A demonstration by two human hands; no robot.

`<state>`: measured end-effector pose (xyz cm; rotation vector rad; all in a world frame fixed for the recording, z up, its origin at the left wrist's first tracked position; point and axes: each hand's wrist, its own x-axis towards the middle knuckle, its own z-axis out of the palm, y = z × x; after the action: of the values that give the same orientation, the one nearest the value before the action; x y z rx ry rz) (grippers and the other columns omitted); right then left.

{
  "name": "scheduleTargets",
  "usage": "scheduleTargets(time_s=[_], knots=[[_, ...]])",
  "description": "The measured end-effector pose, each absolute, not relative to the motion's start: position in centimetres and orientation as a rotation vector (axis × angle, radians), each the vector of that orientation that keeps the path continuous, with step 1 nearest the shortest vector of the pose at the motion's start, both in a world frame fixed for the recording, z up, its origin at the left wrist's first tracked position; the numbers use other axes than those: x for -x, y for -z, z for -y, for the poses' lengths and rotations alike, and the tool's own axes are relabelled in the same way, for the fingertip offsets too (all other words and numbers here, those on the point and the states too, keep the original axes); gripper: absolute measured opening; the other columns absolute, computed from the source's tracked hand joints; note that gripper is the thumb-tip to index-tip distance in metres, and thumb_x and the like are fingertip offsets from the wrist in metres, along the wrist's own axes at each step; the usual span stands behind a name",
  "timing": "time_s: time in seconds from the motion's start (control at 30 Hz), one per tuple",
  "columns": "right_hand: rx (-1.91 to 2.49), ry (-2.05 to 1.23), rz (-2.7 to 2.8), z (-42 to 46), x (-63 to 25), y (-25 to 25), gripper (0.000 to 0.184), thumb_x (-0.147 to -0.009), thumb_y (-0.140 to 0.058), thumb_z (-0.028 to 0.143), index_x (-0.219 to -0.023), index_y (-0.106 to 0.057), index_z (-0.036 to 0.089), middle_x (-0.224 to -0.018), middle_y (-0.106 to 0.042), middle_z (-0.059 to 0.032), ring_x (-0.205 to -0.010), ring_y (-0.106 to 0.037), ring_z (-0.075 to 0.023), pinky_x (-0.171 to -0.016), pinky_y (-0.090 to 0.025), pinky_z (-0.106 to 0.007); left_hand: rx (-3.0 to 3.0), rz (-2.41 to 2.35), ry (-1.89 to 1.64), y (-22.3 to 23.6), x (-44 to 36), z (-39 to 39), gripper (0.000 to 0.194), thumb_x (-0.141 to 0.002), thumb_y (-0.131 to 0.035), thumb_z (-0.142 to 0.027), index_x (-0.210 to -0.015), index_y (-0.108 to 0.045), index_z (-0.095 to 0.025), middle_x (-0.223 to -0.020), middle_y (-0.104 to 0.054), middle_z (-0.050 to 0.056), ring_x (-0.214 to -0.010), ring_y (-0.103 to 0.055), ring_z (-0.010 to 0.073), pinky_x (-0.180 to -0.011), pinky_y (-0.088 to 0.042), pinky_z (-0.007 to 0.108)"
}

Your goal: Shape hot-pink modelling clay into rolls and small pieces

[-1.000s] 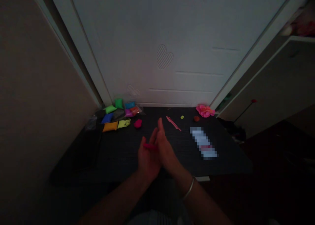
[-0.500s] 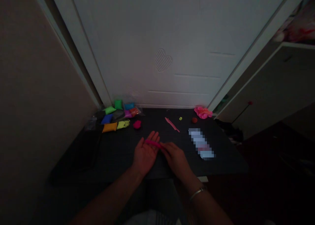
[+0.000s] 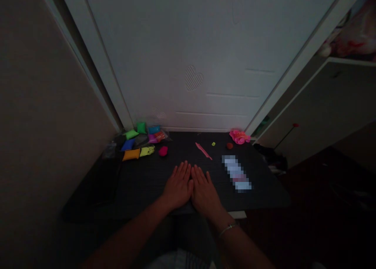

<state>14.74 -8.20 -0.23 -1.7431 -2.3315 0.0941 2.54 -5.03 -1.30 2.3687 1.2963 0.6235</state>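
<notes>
My left hand (image 3: 178, 186) lies palm down over the dark tabletop, its fingers stretched forward. Beside it, my right hand (image 3: 205, 190) is flat too, and the two meet along their thumbs and index fingers. The pink clay roll is out of sight; whether it lies beneath my hands I cannot tell. Beyond my left fingertips sits a lump of pink clay (image 3: 163, 151). Slim pink modelling tools (image 3: 203, 151) rest ahead of my right hand, with a tiny yellow-green bit of clay (image 3: 213, 144) and a reddish-brown ball (image 3: 229, 146) farther right.
Packets of coloured clay, among them an orange packet (image 3: 131, 154) and a green packet (image 3: 141, 128), lie at the back left. A blurred-out phone-like rectangle (image 3: 236, 173) is on the right, a pink flower-shaped thing (image 3: 239, 136) behind it. A white panel (image 3: 152, 65) closes off the table's back edge.
My left hand has turned from palm up to palm down. My right hand has let go of the pink clay roll and flattened beside it. The roll has gone from view.
</notes>
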Motion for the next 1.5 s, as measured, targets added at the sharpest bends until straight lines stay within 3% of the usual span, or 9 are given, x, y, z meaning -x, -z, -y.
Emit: scheduleTargets(time_s=[0.13, 0.3, 0.5, 0.63, 0.8, 1.03, 1.23, 1.5], knots=[[1.775, -0.132, 2.329, 5.7, -15.2, -0.6, 0.049, -0.086, -0.026, 0.025, -0.131, -0.027, 0.008, -0.136, -0.029, -0.0135, -0.126, -0.024, -0.0236, -0.101, -0.018, -0.046, -2.387, -1.389, -0.58, 0.6, -2.8, 2.1, 0.051, -0.083, -0.03, -0.033, -0.129, -0.034, -0.011, -0.138, -0.027, 0.014, -0.127, -0.02, 0.0257, -0.103, -0.009, 0.043], [1.695, -0.18, 2.375, 9.3, -15.5, -0.2, 0.053, -0.084, -0.033, 0.033, -0.133, -0.026, 0.012, -0.138, -0.026, -0.0097, -0.127, -0.022, -0.0236, -0.102, -0.019, -0.045, -2.439, -1.241, -0.5, 0.7, -1.2, 5.8, 0.051, -0.084, -0.029, -0.035, -0.131, -0.03, -0.015, -0.139, -0.026, 0.01, -0.128, -0.02, 0.0228, -0.104, -0.011, 0.042], [1.777, -0.188, 2.321, 8.8, -15.4, -0.5, 0.049, -0.085, -0.03, 0.026, -0.131, -0.028, 0.009, -0.136, -0.03, -0.0124, -0.127, -0.022, -0.0232, -0.101, -0.02, -0.044, -2.351, -1.331, -0.567, 0.7, -1.6, 5.5, 0.052, -0.083, -0.031, -0.037, -0.131, -0.031, -0.017, -0.139, -0.026, 0.009, -0.128, -0.02, 0.0241, -0.104, -0.011, 0.043], [1.765, -0.223, 2.363, 6.8, -16.0, -1.0, 0.055, -0.084, -0.033, 0.036, -0.131, -0.027, 0.008, -0.137, -0.027, -0.0136, -0.127, -0.022, -0.0237, -0.101, -0.02, -0.044, -2.369, -1.344, -0.552, 0.4, -1.7, 3.7, 0.051, -0.083, -0.03, -0.037, -0.131, -0.031, -0.017, -0.139, -0.026, 0.009, -0.128, -0.019, 0.0246, -0.103, -0.01, 0.043], [1.714, -0.235, 2.38, 9.8, -16.6, -0.3, 0.057, -0.084, -0.033, 0.043, -0.132, -0.026, 0.013, -0.138, -0.026, -0.0099, -0.127, -0.021, -0.0241, -0.101, -0.02, -0.045, -2.414, -1.189, -0.48, 0.2, -0.1, 6.7, 0.05, -0.084, -0.03, -0.036, -0.132, -0.026, -0.021, -0.14, -0.024, 0.006, -0.129, -0.017, 0.0211, -0.104, -0.01, 0.042], [1.83, -0.154, 2.132, 6.6, -15.0, -2.4, 0.052, -0.087, -0.026, 0.033, -0.133, -0.023, 0.009, -0.14, -0.022, -0.0121, -0.129, -0.015, -0.0242, -0.102, -0.017, -0.044, -1.843, -1.335, -0.919, -0.2, 1.1, 6.1, 0.05, -0.086, -0.025, -0.03, -0.135, -0.017, -0.018, -0.142, -0.016, 0.006, -0.129, -0.016, 0.0168, -0.106, -0.013, 0.038], [1.803, -0.228, 2.216, 3.1, -12.8, -1.6, 0.054, -0.087, -0.027, 0.041, -0.132, -0.027, 0.012, -0.139, -0.022, -0.0127, -0.129, -0.017, -0.0238, -0.102, -0.013, -0.045, -1.688, -1.369, -1.049, 0.4, 1.8, 5.8, 0.049, -0.086, -0.025, -0.031, -0.133, -0.022, -0.017, -0.141, -0.02, 0.005, -0.128, -0.019, 0.0157, -0.107, -0.011, 0.036], [1.81, -0.206, 2.222, 8.2, -12.4, -0.4, 0.057, -0.086, -0.021, 0.048, -0.134, -0.023, 0.015, -0.139, -0.023, -0.0111, -0.129, -0.016, -0.0241, -0.102, -0.01, -0.046, -1.584, -1.44, -1.14, 0.9, 2.3, 5.7, 0.049, -0.087, -0.019, -0.034, -0.132, -0.026, -0.015, -0.139, -0.027, 0.007, -0.127, -0.024, 0.0162, -0.106, -0.017, 0.036]])
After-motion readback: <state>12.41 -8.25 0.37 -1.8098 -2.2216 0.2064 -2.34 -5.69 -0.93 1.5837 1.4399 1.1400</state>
